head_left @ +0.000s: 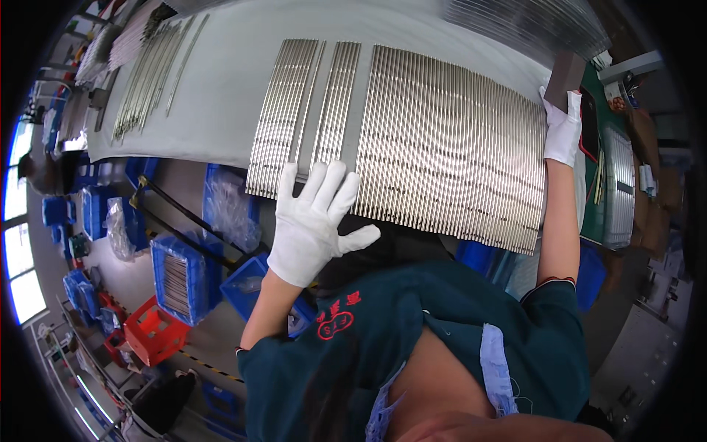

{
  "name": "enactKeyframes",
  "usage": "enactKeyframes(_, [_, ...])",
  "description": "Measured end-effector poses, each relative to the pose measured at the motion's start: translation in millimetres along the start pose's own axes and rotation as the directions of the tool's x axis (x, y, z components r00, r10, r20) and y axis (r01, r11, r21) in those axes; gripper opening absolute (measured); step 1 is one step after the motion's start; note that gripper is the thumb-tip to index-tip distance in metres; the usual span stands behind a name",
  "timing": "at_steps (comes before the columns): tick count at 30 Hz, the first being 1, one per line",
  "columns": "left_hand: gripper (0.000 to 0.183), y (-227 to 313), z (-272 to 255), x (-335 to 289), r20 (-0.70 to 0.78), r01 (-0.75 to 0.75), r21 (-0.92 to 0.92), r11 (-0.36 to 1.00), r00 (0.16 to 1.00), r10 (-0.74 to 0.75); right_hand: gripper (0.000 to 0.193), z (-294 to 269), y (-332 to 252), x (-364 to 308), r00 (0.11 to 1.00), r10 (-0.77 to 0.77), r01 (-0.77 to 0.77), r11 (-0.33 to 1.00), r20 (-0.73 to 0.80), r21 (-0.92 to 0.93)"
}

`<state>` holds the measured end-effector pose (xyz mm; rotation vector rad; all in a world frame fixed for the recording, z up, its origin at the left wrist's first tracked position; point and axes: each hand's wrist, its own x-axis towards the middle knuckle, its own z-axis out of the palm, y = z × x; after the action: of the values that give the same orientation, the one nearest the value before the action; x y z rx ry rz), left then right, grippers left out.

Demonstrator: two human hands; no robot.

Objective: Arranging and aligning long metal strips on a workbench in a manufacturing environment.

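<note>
While right hand (pixel 563 132) clamps brown block (pixel 564 76), left hand (pixel 309 225), fingers spread, is nearer middle rods (pixel 339 96), long axes pointing away beyond fingertips.

Red embroidered characters (pixel 339 306) stand beside a red rounded emblem (pixel 335 325) enclosing letters, on the chest of the person's dark green shirt (pixel 390 309).

Dark-banded silver rods (pixel 449 140), white-gloved hands (pixel 308 227), dark brown block (pixel 563 77)
</note>
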<state>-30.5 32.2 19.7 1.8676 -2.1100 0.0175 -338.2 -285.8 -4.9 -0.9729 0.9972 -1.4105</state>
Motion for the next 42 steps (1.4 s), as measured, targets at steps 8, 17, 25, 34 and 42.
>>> enactKeyframes(8, [0.076, 12.1, -18.3, 11.7, 0.103, -0.055, -0.134, 0.990, 0.992, 0.069, 0.069, -2.4, 2.8, 4.1, 0.999, -0.047, 0.047, 0.998, 0.005, -0.038])
enactKeyframes(17, [0.083, -50.8, -5.9, -28.7, -0.096, 0.195, 0.236, 0.952, 0.980, -0.177, 0.050, -3.4, 1.9, 4.4, 1.000, -0.026, 0.026, 1.000, -0.012, -0.015])
enactKeyframes(25, [0.084, -25.2, 2.2, -15.4, -0.126, 0.018, -0.036, 0.999, 0.992, -0.022, 0.055, -17.2, 6.8, 14.4, 0.999, -0.021, 0.024, 0.998, 0.043, -0.065])
enactKeyframes(34, [0.085, -75.0, -13.7, -30.3, -0.052, 0.295, 0.214, 0.931, 0.955, -0.291, 0.048, -14.1, 6.6, 13.8, 0.999, -0.042, 0.043, 0.992, 0.017, -0.120])
enactKeyframes(42, [0.085, -47.7, -2.9, -17.2, -0.057, 0.201, 0.003, 0.980, 0.978, -0.201, 0.050, -19.1, 8.2, 13.7, 0.997, -0.068, 0.069, 0.997, 0.038, -0.042])
